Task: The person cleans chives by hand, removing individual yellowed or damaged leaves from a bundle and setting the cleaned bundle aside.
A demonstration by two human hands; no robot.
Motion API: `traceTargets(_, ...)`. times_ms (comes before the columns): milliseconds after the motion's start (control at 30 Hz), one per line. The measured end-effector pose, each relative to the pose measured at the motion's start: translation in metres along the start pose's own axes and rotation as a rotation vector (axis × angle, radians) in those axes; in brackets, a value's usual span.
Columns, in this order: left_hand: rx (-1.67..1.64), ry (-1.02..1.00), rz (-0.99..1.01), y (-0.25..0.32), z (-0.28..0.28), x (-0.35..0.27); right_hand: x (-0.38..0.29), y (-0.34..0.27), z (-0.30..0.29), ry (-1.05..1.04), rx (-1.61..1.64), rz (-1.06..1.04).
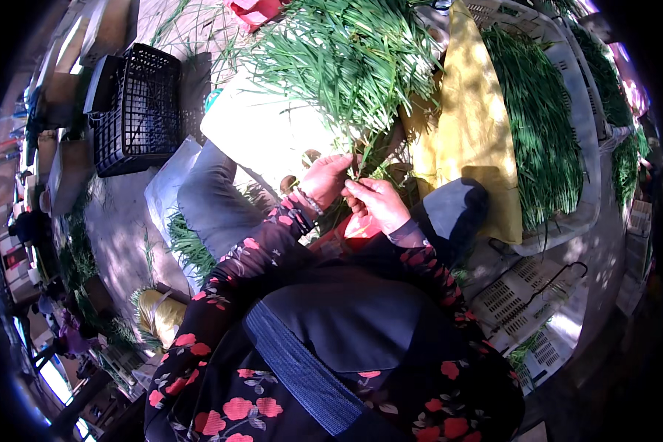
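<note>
My left hand (326,178), a beaded bracelet at its wrist, pinches a few thin green stalks (363,157), probably garlic chives. Close beside it, my right hand (380,202) has thumb and forefinger closed on the lower part of the same stalks, its other fingers curled. Just beyond both hands lies a large loose heap of green chives (342,61), pale stem ends towards me. The heap rests partly on a brightly lit white board or sheet (265,124). Something red (359,232) shows below my hands, between my knees.
A yellow woven sheet (475,110) drapes over the near side of a white plastic crate (588,193) packed with chives (536,132). At left stands a black plastic crate (150,105). A metal hook (555,282) lies on a slotted white crate (508,298) at lower right.
</note>
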State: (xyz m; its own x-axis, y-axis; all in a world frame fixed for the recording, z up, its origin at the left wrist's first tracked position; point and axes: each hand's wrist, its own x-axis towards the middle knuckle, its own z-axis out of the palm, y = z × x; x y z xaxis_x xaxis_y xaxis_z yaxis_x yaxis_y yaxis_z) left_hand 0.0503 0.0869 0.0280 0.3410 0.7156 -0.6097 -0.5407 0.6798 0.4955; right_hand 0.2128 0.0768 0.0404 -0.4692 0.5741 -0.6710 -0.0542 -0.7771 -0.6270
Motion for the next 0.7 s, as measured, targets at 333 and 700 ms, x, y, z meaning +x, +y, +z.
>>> traceTargets(333,-0.28,-0.035,-0.098,-0.037,-0.008,0.043,-0.03,-0.003,-0.027,0.175,-0.271,-0.489)
traceTargets(700,0.0,-0.34,-0.138,0.057,0.004,-0.13,-0.018,-0.056,-0.09,0.483,-1.11,-0.474)
